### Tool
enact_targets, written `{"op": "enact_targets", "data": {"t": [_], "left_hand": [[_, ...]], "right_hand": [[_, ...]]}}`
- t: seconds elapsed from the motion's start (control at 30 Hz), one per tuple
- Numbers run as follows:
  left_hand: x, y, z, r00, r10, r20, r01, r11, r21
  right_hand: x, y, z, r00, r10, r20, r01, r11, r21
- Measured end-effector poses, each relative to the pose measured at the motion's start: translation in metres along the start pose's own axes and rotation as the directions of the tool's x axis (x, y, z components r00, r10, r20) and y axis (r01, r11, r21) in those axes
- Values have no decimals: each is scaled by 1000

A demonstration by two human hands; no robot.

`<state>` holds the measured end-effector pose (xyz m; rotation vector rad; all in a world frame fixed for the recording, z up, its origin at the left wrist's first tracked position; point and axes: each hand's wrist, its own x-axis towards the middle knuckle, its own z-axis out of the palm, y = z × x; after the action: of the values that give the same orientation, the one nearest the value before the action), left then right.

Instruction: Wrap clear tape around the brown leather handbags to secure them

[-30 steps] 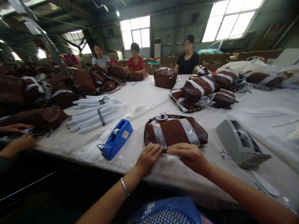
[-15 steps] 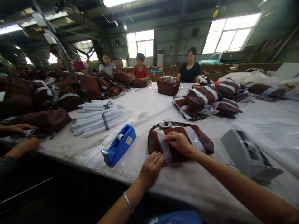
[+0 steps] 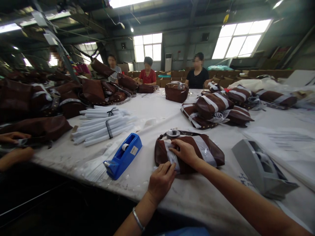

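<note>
Head view, only one we have. Brown bag (image 3: 198,152) lies on its side on the bench (image 3: 150,111), just right of centre in the lower half of the frame. Right hand (image 3: 184,150) is over the bag, grip narrow, thumb and fingers pinching the upper part of the left strip (image 3: 173,159). Left hand (image 3: 161,182) is at that strip's near end, fingers bent and close together; we can't tell if its grip pinches or only presses.

Status, our read: right strip (image 3: 206,150) looks done, lying across the bag. Strap coil (image 3: 173,133) sits at the bag's far edge. Left strip is across too but wrinkled under the fingers, so we'd count it unfinished. Underside hidden; no call on that.

Blue dispenser (image 3: 124,157) is left of the bag, grey dispenser (image 3: 264,170) at lower right.

Versus half a second ago: left strip looks more crumpled, left hand's fingers now reach onto its near end, right hand about the same place. Upper left, a lifted bag (image 3: 102,68) now shows in front of a co-worker. Dispensers unmoved on the bench.
</note>
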<state>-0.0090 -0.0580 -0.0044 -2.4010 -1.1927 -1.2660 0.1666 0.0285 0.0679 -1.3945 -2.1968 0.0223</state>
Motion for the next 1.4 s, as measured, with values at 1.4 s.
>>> {"op": "enact_targets", "data": {"t": [1.4], "left_hand": [[14, 14, -6, 990, -72, 124, 53, 987, 154]], "right_hand": [[-221, 92, -210, 267, 873, -409, -379, 485, 788]]}}
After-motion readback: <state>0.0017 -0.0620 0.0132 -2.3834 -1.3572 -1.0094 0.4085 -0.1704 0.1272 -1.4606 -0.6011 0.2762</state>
